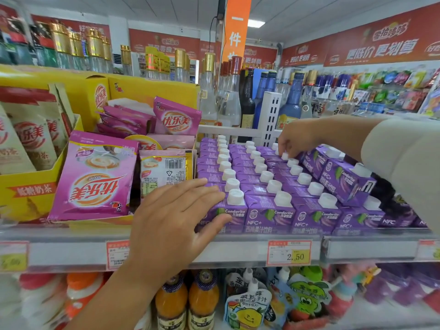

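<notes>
1. We note the left hand [176, 215]: grip spread, fingers flat on the front-left juice carton [234, 214] at the shelf [238, 252] edge.
2. Right hand [297, 136]: grip pinching a rear carton [285, 156] by its white cap.

Purple juice cartons [269, 211] with white caps [235, 196]; pink sachets [97, 177]; yellow box [28, 194].

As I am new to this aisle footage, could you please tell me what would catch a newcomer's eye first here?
The block of purple Condorita juice cartons with white caps fills the middle shelf. The left hand lies flat on the front-left carton, and the right hand reaches fingertips-down to a cap in the rear rows. To their left, pink milk tea sachets lie among yellow display boxes.
</notes>
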The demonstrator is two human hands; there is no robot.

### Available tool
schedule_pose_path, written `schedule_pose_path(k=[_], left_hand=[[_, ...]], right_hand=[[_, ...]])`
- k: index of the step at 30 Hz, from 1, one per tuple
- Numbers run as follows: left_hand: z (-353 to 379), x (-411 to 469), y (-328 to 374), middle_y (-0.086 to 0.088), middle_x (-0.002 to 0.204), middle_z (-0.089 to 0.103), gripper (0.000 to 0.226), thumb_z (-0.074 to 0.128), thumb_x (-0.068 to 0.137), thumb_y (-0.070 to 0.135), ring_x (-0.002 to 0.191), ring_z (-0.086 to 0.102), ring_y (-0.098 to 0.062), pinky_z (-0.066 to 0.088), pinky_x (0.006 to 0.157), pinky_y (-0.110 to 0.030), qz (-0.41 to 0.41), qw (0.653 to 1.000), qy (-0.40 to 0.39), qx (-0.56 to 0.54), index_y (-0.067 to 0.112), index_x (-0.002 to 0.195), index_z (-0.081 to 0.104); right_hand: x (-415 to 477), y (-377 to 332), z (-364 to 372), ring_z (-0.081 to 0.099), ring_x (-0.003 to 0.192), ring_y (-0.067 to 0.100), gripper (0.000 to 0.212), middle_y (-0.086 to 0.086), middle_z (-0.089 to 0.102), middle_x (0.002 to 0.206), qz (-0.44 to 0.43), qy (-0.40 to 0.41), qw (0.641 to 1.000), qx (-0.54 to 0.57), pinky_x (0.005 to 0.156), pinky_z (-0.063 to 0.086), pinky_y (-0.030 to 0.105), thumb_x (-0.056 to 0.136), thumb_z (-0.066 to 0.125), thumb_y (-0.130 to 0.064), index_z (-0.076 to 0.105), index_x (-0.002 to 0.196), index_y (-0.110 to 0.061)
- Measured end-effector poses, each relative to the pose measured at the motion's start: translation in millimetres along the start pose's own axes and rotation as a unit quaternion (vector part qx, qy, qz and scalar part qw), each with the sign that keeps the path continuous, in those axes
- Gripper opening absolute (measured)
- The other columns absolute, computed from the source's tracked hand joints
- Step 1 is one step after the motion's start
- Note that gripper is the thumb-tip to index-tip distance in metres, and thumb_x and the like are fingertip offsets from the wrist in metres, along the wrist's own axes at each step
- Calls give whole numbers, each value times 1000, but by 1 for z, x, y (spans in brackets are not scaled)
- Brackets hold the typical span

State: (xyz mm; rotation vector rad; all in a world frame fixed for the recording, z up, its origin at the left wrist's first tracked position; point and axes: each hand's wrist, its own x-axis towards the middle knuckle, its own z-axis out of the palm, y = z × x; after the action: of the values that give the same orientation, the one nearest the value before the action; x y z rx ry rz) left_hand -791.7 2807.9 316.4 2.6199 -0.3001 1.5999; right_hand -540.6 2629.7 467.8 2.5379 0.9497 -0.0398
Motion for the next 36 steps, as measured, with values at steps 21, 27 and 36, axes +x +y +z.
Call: schedule_pose_path(k=[21, 27, 36], left_hand=[[-43, -32, 76, 32, 123, 61, 46, 57, 84, 60, 113, 59, 7, 51, 90, -18, -332, 789, -197, -477, 51, 128, 54], [-29, -98, 87, -4, 106, 76, 44, 75, 78, 24, 96, 72, -19, 58, 76, -27, -515, 571, -184, -613, 13, 119, 62], [-39, -153, 99, -13, 118, 71, 60, 74, 74, 29, 109, 68, -30, 57, 86, -33, -585, 533, -185, -583, 10, 128, 58]], right_hand=[[-208, -124, 65, 47, 60, 14, 17, 10, 38, 73, -101, 190, 770, 600, 53, 54, 23, 99, 43, -23, 58, 97, -30], [-202, -179, 155, 64, 74, 17, 23, 14, 66, 91, -37, 125, 644, 754, 59, 57, 33, 93, 50, -32, 67, 108, -35], [-210, -228, 216, 70, 96, 19, 54, 2, 72, 104, 10, 79, 522, 849, 71, 60, 35, 70, 71, -20, 56, 120, -30]])
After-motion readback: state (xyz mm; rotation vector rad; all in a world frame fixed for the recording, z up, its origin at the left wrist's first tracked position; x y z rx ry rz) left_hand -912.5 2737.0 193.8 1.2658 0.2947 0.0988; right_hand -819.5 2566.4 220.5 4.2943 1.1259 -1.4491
